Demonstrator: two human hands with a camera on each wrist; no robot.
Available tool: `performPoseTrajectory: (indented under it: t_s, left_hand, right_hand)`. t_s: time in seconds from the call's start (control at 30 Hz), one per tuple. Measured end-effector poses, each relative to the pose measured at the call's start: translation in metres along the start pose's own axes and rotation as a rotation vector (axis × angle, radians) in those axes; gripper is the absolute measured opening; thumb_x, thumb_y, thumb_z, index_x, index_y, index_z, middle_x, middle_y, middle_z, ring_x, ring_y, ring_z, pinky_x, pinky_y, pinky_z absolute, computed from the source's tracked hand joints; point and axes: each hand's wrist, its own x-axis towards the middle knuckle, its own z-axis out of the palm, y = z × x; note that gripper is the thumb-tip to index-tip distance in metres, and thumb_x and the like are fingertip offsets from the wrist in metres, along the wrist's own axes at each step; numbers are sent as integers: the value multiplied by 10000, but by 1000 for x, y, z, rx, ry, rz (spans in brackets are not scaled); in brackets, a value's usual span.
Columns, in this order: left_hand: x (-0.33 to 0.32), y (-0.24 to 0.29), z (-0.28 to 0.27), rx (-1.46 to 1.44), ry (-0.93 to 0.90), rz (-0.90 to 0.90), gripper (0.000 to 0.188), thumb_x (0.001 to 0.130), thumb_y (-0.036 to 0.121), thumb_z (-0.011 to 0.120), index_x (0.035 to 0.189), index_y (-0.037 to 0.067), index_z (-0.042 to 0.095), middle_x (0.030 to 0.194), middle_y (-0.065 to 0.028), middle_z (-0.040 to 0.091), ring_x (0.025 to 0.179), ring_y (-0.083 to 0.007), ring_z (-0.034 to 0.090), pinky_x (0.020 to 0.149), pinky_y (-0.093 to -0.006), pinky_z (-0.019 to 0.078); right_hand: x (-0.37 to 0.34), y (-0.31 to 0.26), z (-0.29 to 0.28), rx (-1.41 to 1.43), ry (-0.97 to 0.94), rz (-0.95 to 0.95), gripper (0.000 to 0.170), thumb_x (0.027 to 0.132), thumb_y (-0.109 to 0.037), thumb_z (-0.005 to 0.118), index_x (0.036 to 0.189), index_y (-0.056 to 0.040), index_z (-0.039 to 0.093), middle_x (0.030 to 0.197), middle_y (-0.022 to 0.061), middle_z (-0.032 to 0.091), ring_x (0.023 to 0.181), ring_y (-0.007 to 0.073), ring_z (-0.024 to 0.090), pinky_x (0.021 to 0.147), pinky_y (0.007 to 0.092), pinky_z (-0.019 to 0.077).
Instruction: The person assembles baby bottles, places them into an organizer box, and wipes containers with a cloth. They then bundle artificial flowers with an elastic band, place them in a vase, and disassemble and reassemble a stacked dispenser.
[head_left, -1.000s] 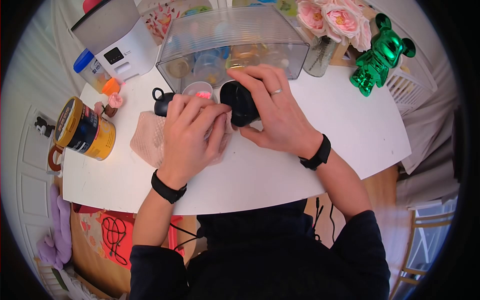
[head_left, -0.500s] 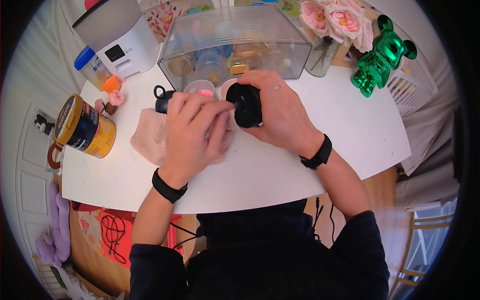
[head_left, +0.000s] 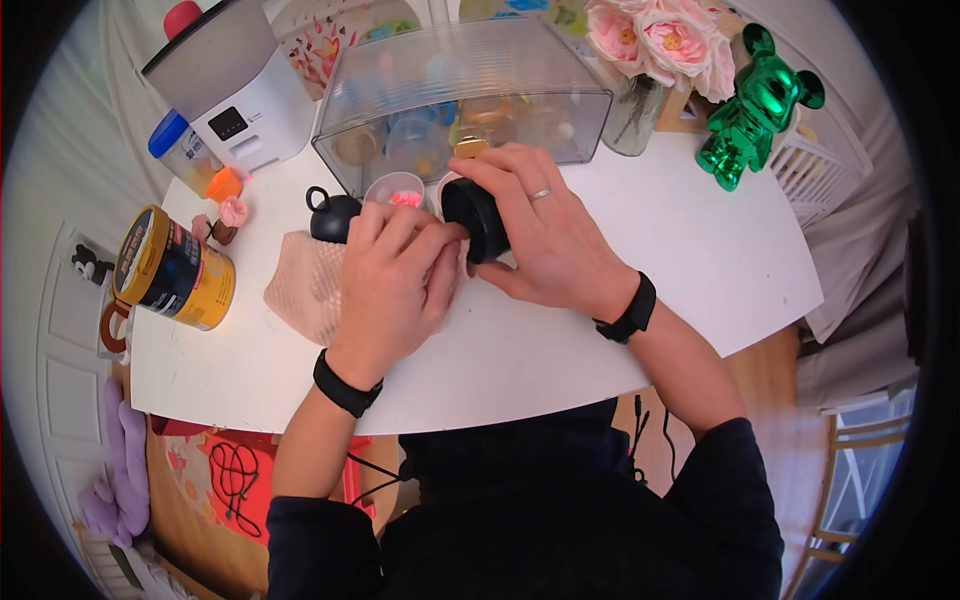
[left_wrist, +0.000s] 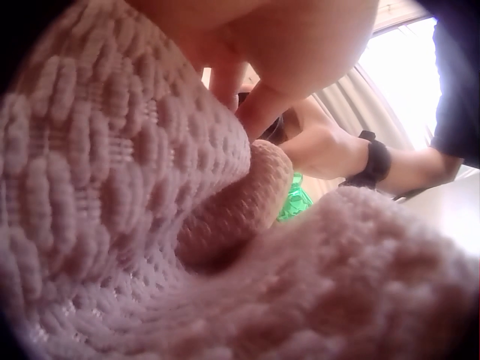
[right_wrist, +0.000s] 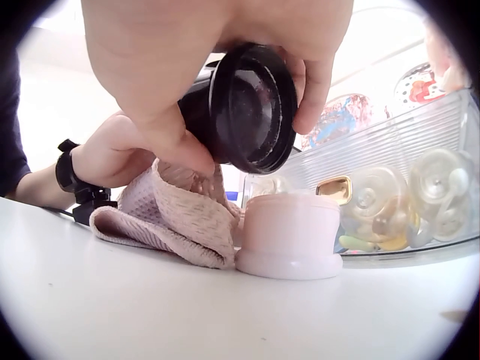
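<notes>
My right hand (head_left: 555, 225) grips a black cup (head_left: 478, 220) from its right side, thumb below and fingers over the top. The cup lies tipped, its dark hollow turned toward my left hand (head_left: 395, 275). In the right wrist view the round, ridged end of the black cup (right_wrist: 259, 112) shows between thumb and fingers. A pink waffle-weave cloth (head_left: 305, 285) is bunched in my left hand, whose fingertips are at the cup's edge. Folds of the cloth (left_wrist: 97, 165) fill much of the left wrist view. Just behind my left hand sits a black lid with a loop (head_left: 333, 215).
A pale pink round container (right_wrist: 291, 232) stands beside the cloth, close under the cup. Behind are a small tub with bright pink bits (head_left: 397, 188) and a clear storage box (head_left: 465, 110). A yellow-and-black can (head_left: 175, 270) stands left, a shiny green bear figure (head_left: 757, 115) right.
The cup turned more toward the camera half a second ago and has now turned back leftward, the right hand shifting slightly left with it. The left hand keeps its hold on the cloth.
</notes>
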Motion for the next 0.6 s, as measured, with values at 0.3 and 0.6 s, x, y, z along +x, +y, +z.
performPoseTrajectory:
  t_s: [0.3, 0.6]
  left_hand:
    - [3, -3, -4, -20, 51, 80, 162, 877, 42, 776, 1026, 105, 782, 1009, -43, 676, 986, -289, 571, 890, -400, 473]
    - [1, -15, -4, 92, 121, 72, 270, 860, -25, 774, 1093, 106, 815, 1046, -27, 709, 1007, -275, 568, 882, -375, 485]
  right_hand:
    - [0, -1, 0, -32, 51, 86, 782, 633, -60, 934, 1336, -66, 591, 1314, 164, 593, 1234, 405, 576, 975, 447, 566]
    - [-2, 2, 1, 2, -80, -16, 669, 683, -102, 899, 1285, -53, 611, 1213, 102, 675, 1171, 326, 640, 969, 422, 553]
